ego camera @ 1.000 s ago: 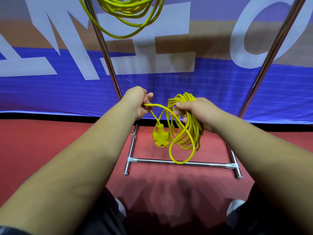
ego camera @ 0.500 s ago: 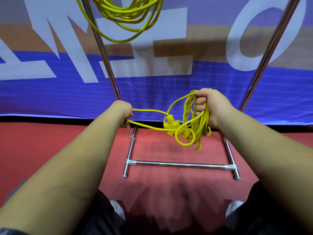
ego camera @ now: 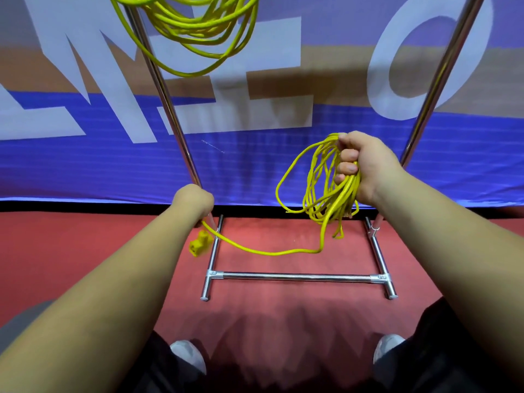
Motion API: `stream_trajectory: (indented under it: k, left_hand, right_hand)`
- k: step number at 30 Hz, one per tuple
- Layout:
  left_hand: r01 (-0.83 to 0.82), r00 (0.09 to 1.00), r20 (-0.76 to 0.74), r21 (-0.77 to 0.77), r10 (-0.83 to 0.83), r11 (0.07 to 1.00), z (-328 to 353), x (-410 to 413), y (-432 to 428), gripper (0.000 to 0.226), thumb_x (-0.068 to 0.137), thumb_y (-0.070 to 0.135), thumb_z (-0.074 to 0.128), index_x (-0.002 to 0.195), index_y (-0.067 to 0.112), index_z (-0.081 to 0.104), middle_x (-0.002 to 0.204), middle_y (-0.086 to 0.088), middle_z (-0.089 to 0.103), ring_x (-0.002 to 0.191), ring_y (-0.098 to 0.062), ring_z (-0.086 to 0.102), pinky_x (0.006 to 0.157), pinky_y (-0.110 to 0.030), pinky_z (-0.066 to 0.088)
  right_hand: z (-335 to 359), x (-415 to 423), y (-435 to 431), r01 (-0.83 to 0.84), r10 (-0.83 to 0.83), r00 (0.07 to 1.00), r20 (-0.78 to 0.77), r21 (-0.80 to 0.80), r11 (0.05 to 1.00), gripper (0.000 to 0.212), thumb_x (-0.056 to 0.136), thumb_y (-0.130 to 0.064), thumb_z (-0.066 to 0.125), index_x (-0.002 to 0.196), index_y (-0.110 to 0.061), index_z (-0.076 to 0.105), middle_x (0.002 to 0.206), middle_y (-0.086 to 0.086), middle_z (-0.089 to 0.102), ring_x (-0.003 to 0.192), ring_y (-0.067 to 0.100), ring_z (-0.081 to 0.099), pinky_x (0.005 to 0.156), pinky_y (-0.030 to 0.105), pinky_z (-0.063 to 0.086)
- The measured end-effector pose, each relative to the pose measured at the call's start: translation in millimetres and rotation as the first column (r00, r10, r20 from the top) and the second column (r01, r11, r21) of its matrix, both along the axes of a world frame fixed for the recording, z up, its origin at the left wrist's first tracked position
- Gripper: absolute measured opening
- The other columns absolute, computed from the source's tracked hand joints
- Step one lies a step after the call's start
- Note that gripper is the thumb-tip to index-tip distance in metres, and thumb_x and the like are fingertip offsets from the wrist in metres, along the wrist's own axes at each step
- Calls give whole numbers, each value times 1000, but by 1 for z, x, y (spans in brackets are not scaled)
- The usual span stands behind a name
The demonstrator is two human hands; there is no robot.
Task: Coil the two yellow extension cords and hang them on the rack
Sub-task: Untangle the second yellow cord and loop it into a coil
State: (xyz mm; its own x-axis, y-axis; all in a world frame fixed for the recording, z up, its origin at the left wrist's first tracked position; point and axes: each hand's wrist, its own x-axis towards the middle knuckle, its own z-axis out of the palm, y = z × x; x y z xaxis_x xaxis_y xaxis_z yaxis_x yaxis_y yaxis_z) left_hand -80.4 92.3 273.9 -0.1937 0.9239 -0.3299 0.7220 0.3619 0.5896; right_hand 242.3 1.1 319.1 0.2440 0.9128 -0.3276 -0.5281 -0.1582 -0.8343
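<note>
1. Banner (ego camera: pixel 85 171), blue and tan: large white block lettering, cut off by the top edge of the view.
2. Right-hand letter (ego camera: pixel 380 80): reads as "O".
3. Left-hand letter (ego camera: pixel 119 95): reads as "M", upper part cropped.
4. Middle letter (ego camera: pixel 278 52): angular strokes only; cannot be identified.
5. No complete word, brand or number can be read.

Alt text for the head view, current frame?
Right hand grips a coiled yellow cord; left hand holds its free end, with the plug dangling below, before a metal rack. A second coil hangs at the top edge, its support out of frame.
</note>
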Motion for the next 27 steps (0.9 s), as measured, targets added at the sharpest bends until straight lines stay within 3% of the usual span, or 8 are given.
stream_trajectory:
  k: [3, 7, 11, 14, 17, 20, 25, 27]
  left_hand:
    - [-140, 976, 170, 3, 137, 990, -4, -1, 3, 11, 92, 4, 46, 94, 4, 58, 64, -13, 50, 47, -25, 46, 42, -25, 40]
    - [-211, 730, 647, -97, 222, 973, 3, 5, 10, 9, 102, 18, 45, 99, 19, 53, 65, 3, 38, 44, -11, 24, 37, -20, 25]
    - [-146, 746, 653, -33, 132, 989, 18, 9, 9, 13, 104, 24, 48, 92, 24, 52, 66, 4, 39, 41, -8, 21, 36, -19, 18]
    - [-109, 755, 653, 47, 53, 993, 30, 13, 4, 12, 106, 32, 50, 107, 25, 60, 67, 5, 39, 40, -9, 21, 37, -19, 20]
    - [120, 809, 552, 178, -200, 977, 44, 16, -8, 26, 107, 41, 46, 124, 40, 65, 71, 4, 41, 49, -11, 23, 43, -23, 23]
    - [423, 790, 328, 319, -518, 848, 57, 22, -23, 29, 108, 42, 44, 125, 51, 66, 76, 5, 45, 58, -14, 31, 52, -28, 33]
    - [837, 526, -222, 305, -821, 454, 77, 42, -43, 25, 108, 40, 50, 125, 49, 66, 103, 32, 67, 98, 4, 60, 93, -25, 48]
    - [868, 473, -269, 304, -839, 392, 80, 54, -49, 23, 107, 40, 52, 122, 47, 67, 106, 30, 67, 102, 4, 61, 94, -25, 48]
  right_hand:
    - [-2, -6, 0, -60, 61, 995, 82, -12, 998, 16, 104, -29, 61, 91, -21, 64, 53, -10, 31, 40, 7, 28, 46, 22, 34]
    - [-10, -15, 0, -83, 87, 984, 157, -33, 996, 9, 102, -19, 61, 94, -20, 64, 53, -9, 38, 39, 8, 33, 45, 23, 39]
    - [-21, -12, 3, 2, 14, 983, 184, -85, 996, 16, 101, -17, 62, 85, -17, 61, 58, -4, 49, 41, 11, 42, 46, 22, 43]
    - [-27, -3, 7, 63, -48, 988, 150, -102, 993, 18, 103, -22, 64, 86, -19, 62, 58, -7, 59, 43, 11, 48, 50, 24, 46]
    - [-27, 7, 8, 61, -41, 985, 165, -115, 991, 12, 103, -29, 68, 96, -19, 69, 69, -9, 70, 55, 13, 57, 57, 30, 48]
    - [-23, 14, 8, 67, -40, 969, 245, -103, 992, 8, 100, -30, 72, 99, -22, 74, 92, -7, 78, 74, 15, 64, 60, 34, 51]
    - [-24, 10, 7, 28, -19, 947, 320, -23, 999, 8, 100, -18, 72, 108, -18, 72, 117, 4, 80, 83, 20, 77, 63, 35, 57]
    - [-26, -2, 3, -66, 68, 932, 355, -20, 998, 8, 102, -18, 70, 110, -17, 68, 117, 11, 80, 89, 25, 78, 65, 36, 58]
